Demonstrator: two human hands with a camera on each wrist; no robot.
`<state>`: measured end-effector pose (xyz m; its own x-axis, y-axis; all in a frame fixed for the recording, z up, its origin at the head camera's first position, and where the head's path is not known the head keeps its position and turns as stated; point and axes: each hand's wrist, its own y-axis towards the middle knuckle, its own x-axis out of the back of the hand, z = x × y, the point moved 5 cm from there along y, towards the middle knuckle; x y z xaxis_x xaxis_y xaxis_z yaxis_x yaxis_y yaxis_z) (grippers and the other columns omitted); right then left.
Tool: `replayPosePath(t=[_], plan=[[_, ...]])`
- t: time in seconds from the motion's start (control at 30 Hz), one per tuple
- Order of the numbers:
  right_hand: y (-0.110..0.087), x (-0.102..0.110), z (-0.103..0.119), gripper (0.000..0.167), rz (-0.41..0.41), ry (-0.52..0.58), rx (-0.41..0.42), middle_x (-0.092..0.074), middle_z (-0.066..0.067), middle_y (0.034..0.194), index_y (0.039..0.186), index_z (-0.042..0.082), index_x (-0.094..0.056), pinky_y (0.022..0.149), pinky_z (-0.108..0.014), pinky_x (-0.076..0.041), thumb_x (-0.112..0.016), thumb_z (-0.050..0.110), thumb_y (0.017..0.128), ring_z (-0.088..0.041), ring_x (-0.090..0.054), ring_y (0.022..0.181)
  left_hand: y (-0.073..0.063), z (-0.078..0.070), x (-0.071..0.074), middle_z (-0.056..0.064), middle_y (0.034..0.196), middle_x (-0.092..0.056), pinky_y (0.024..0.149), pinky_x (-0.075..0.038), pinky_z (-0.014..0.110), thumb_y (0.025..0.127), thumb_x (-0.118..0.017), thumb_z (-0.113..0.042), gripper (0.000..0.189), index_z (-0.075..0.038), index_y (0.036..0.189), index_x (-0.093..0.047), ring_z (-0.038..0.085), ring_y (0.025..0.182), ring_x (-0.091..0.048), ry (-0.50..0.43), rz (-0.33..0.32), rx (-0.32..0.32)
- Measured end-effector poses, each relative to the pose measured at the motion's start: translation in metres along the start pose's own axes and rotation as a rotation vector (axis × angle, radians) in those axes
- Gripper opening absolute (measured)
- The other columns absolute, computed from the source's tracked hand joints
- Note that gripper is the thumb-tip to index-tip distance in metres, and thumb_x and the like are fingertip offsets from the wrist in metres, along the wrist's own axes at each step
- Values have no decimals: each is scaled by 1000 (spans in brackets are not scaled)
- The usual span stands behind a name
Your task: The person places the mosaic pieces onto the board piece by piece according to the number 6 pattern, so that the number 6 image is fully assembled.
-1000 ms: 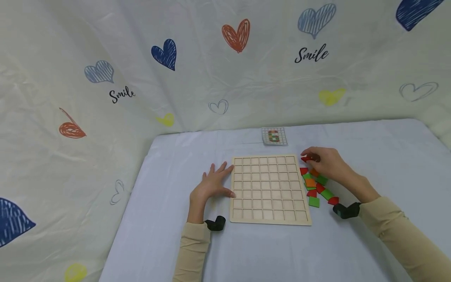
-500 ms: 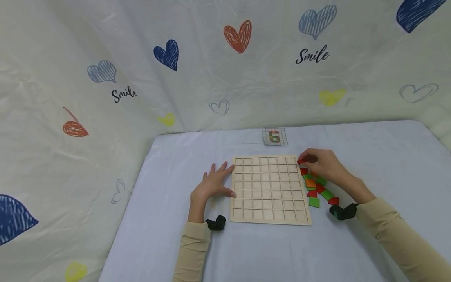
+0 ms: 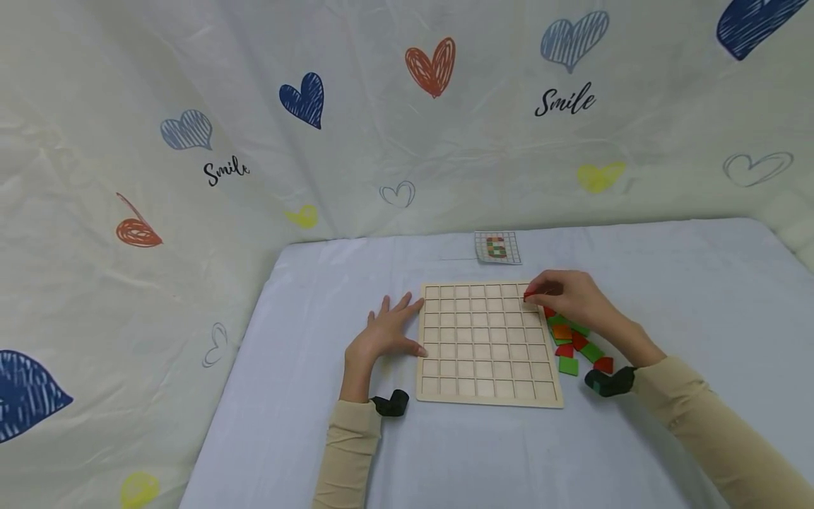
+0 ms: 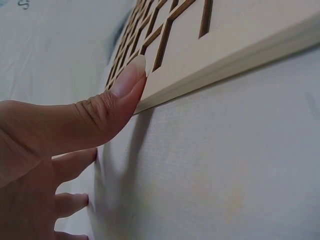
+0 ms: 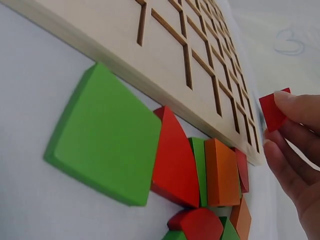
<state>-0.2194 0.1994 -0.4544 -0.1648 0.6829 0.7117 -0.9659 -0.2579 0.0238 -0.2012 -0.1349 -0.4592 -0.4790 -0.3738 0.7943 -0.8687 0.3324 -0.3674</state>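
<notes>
Between thumb and fingers, my right hand (image 3: 566, 293) pinches a small red block (image 5: 273, 111). In the head view it hovers over the top right corner of a pale wooden grid board (image 3: 481, 344). My left hand (image 3: 381, 332) lies at the board's left edge, fingers spread, its thumb (image 4: 127, 82) touching the rim. Loose blocks lie along the board's right side: a green square block (image 5: 107, 140) closest to the right wrist camera, red curved-edged blocks (image 5: 175, 160) and an orange block (image 5: 222, 172) behind it, some overlapping.
A small card (image 3: 498, 247) with a printed grid and a coloured figure lies behind the board. The table wears a white cloth (image 3: 483, 459). A pale curtain (image 3: 356, 141) with hearts and lettering hangs behind. Black wrist cameras (image 3: 610, 382) are strapped to both wrists.
My right hand has moved left with the red block, from beside the board to above its top right corner. The left hand has stayed at the board's left edge.
</notes>
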Motion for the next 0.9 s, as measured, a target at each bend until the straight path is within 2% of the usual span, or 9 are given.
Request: replayPosePath(t=[0.1, 0.27, 0.53, 0.67, 0.9], plan=[[1, -2, 2, 11, 12, 10, -14, -77, -6, 100, 100, 11, -76, 81, -25, -57, -78, 20, 93, -26, -72, 95, 1, 1, 0, 3, 173, -16, 124, -3, 70, 77, -91, -34, 103, -25, 162, -34, 43, 159, 2, -1, -2, 0], [4, -8, 6, 11, 46, 43, -32, -77, -5, 101, 102, 11, -76, 86, -33, -56, -77, 17, 93, -25, -71, 96, 1, 0, 0, 3, 173, -16, 124, -3, 70, 77, -91, -34, 103, -25, 162, -35, 43, 159, 2, -2, -3, 0], [12, -19, 15, 18, 69, 57, 40, -77, -13, 106, 113, 3, -76, 93, -52, -58, -71, 7, 95, -32, -72, 99, -1, -1, 0, 2, 173, -16, 124, -1, 69, 78, -91, -32, 102, -25, 162, -34, 42, 159, 3, -20, 4, 7], [17, -25, 19, 19, 81, 45, 44, -77, -13, 108, 113, 3, -76, 94, -51, -58, -71, 8, 96, -31, -72, 101, 0, -1, 1, 3, 173, -16, 124, -1, 70, 78, -91, -32, 102, -24, 162, -34, 42, 159, 3, -22, 3, 7], [23, -33, 28, 15, 95, 46, 83, -78, -10, 101, 107, 3, -78, 88, -44, -59, -72, 7, 94, -25, -71, 93, 0, -1, 0, 3, 173, -16, 124, -2, 70, 78, -91, -32, 103, -24, 163, -34, 42, 159, 3, -20, 5, 4]])
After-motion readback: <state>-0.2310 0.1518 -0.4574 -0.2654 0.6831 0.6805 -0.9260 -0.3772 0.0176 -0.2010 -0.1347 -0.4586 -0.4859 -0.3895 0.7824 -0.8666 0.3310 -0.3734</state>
